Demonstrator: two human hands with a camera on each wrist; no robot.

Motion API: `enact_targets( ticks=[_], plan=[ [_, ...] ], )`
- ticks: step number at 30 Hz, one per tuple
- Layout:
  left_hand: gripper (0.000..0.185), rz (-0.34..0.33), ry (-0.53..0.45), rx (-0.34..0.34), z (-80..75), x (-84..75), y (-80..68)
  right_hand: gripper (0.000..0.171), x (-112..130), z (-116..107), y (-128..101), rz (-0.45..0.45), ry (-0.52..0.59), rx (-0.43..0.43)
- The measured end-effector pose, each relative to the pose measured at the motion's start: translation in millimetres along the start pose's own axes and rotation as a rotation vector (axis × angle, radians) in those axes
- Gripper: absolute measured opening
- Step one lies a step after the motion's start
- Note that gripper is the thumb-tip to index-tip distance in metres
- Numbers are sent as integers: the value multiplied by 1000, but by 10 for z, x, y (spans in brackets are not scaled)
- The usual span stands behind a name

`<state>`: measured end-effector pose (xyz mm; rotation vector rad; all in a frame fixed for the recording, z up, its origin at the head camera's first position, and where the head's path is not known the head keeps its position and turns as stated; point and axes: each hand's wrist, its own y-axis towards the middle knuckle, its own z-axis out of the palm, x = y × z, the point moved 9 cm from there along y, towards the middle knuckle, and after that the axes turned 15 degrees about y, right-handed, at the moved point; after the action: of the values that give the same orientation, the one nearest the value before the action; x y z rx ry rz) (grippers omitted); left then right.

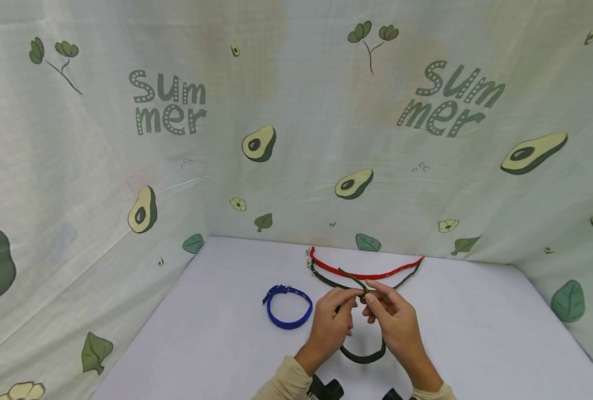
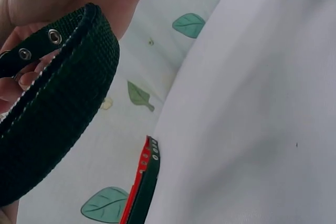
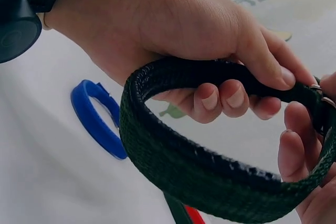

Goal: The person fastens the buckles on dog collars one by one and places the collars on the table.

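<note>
Currently, the left hand (image 1: 330,325) and right hand (image 1: 395,321) are both pinching the dark green collar (image 1: 362,355) at its buckle end, holding it above the table (image 1: 476,333). Its loop is hanging toward the person, between the wrists. The blue collar (image 1: 289,306) is lying left, the red collar (image 1: 366,272) beyond.

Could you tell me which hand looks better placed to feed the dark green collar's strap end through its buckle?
Probably the right hand: its fingertips pinch the dark green collar beside the buckle, while the left hand grips the loop.
</note>
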<state>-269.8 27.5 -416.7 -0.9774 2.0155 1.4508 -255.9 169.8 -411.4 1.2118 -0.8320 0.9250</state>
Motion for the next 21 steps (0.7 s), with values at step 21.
enact_targets(
  ticks=[21],
  plan=[
    [21,-203,-90,121,39,172,-4,25,-40,-49,7,95,-11,27]
  ],
)
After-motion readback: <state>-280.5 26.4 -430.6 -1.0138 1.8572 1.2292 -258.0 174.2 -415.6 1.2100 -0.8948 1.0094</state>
